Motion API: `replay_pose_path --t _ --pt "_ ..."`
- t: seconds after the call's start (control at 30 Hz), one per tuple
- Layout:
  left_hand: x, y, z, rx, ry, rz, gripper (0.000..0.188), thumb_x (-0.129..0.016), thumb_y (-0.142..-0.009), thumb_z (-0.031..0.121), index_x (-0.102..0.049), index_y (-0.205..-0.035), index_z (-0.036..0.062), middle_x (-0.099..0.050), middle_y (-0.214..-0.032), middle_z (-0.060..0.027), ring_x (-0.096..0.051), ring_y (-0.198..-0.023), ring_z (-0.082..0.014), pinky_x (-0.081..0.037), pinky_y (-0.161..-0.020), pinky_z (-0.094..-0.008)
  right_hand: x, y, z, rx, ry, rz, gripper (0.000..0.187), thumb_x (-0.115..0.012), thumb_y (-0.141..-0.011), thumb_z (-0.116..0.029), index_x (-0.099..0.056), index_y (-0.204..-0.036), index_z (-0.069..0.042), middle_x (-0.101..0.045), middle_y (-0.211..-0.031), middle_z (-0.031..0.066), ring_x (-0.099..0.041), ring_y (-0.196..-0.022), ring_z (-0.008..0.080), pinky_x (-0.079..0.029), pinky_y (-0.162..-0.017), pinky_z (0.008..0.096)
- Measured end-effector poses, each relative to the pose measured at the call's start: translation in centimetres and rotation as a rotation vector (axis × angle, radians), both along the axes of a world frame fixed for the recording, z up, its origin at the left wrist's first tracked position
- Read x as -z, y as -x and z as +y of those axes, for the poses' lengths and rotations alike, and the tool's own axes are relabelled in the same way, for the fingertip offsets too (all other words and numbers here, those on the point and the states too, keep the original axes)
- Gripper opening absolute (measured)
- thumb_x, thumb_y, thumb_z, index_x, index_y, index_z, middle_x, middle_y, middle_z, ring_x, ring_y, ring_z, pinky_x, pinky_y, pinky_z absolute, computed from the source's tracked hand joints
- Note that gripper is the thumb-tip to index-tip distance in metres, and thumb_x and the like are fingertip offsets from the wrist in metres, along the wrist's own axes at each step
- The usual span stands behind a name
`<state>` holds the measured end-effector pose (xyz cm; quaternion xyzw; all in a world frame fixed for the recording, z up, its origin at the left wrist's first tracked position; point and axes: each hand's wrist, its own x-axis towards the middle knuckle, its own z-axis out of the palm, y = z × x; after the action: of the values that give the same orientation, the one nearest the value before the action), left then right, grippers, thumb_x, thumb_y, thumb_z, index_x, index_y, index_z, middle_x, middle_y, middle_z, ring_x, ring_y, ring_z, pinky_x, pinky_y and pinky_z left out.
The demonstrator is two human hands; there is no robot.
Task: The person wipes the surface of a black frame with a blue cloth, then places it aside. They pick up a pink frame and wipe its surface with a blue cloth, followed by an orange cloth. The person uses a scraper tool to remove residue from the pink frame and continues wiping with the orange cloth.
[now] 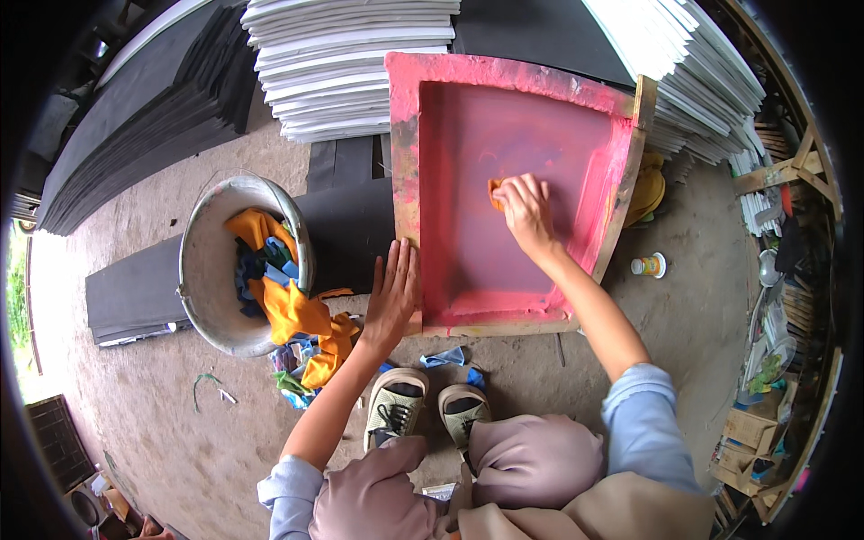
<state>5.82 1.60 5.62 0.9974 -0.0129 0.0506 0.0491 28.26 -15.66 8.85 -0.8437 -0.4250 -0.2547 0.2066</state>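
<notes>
A wooden screen-printing frame [409, 144], thickly stained pink, stands tilted in front of me with its mesh [486, 243] facing me. My right hand [528, 211] is closed on a small orange cloth [495, 194] and presses it to the middle of the mesh. Faint purple and reddish smears show around the cloth. My left hand [392, 292] lies with outstretched fingers along the frame's lower left rail. Left of that hand is a grey bucket [202, 261] lying tipped, with orange and blue cloth scraps [297, 310] spilling from its mouth.
Stacks of white sheets [351, 67] and black sheets [153, 108] stand behind the frame. A small cup [649, 265] lies on the floor to the right. Blue scraps [443, 357] lie near my shoes [396, 409]. Wooden shelving with clutter [756, 423] lines the right side.
</notes>
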Motion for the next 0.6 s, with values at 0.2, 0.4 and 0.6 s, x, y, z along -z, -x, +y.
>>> replay_pose_path --t 0.2,0.4,0.6 --pt "-0.1 0.0 -0.1 0.001 0.028 -0.005 0.063 -0.048 -0.082 0.016 -0.025 -0.136 -0.0063 -0.023 -0.145 -0.0215 -0.021 -0.136 -0.0329 -0.022 -0.108 -0.0468 0.8 0.8 0.4 0.105 -0.023 0.0 0.007 -0.062 -0.076 -0.006 -0.059 -0.078 -0.012 -0.058 -0.081 0.0008 -0.05 -0.085 0.022 -0.034 -0.076 0.0395" --pt "-0.2 0.1 0.1 -0.007 0.02 0.015 0.064 -0.049 -0.082 0.017 -0.025 -0.136 -0.0058 -0.022 -0.145 -0.0203 -0.02 -0.136 -0.0318 -0.021 -0.108 -0.0464 -0.4 0.5 2.5 0.176 -0.092 -0.081 0.006 -0.059 -0.077 -0.01 -0.057 -0.072 -0.013 -0.056 -0.077 -0.0004 -0.051 -0.081 0.0188 -0.034 -0.073 0.0403" --pt "-0.4 0.0 0.0 -0.005 0.022 0.013 0.066 -0.05 -0.08 0.016 -0.024 -0.137 -0.0056 -0.022 -0.145 -0.0201 -0.02 -0.136 -0.0314 -0.021 -0.109 -0.0464 -1.9 -3.1 3.1 0.249 -0.334 -0.064 0.008 -0.061 -0.072 -0.007 -0.058 -0.072 -0.015 -0.056 -0.076 -0.0035 -0.051 -0.081 0.016 -0.036 -0.071 0.0347"
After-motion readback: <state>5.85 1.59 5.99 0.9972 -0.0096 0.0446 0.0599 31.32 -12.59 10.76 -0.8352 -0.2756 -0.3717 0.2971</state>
